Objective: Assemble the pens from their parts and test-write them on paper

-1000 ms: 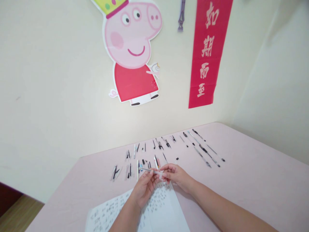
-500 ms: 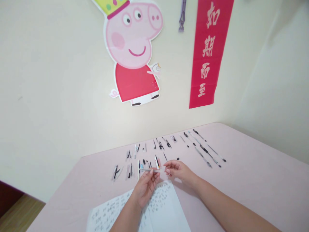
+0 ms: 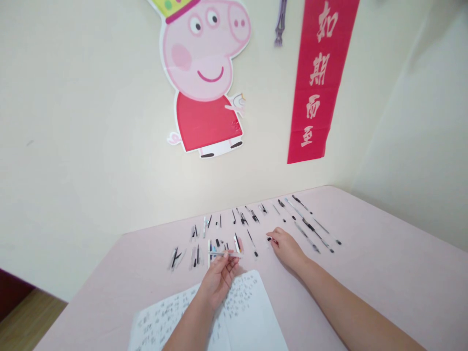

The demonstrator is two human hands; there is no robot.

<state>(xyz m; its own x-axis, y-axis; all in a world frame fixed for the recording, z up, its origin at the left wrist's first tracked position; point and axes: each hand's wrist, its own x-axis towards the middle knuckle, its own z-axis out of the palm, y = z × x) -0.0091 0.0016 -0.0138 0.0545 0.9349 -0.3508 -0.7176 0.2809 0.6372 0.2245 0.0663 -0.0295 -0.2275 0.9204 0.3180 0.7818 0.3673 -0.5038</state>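
Note:
My left hand (image 3: 218, 277) is closed round a thin clear pen barrel (image 3: 224, 254), held level above the open notebook (image 3: 241, 319). My right hand (image 3: 286, 246) has reached out over the pink table (image 3: 383, 273). Its fingertips pinch or touch a small black pen cap (image 3: 269, 239) lying on the tabletop. Several loose pen parts (image 3: 219, 239) lie in rows just beyond both hands.
Whole pens and refills (image 3: 310, 226) lie in a row at the back right of the table. A cartoon pig cut-out (image 3: 204, 78) and a red banner (image 3: 318, 83) hang on the wall behind. The table's left edge drops to a wooden floor (image 3: 25, 317).
My right hand let go of the pen barrel and moved right and away to the small black cap. My left hand kept the barrel, almost still.

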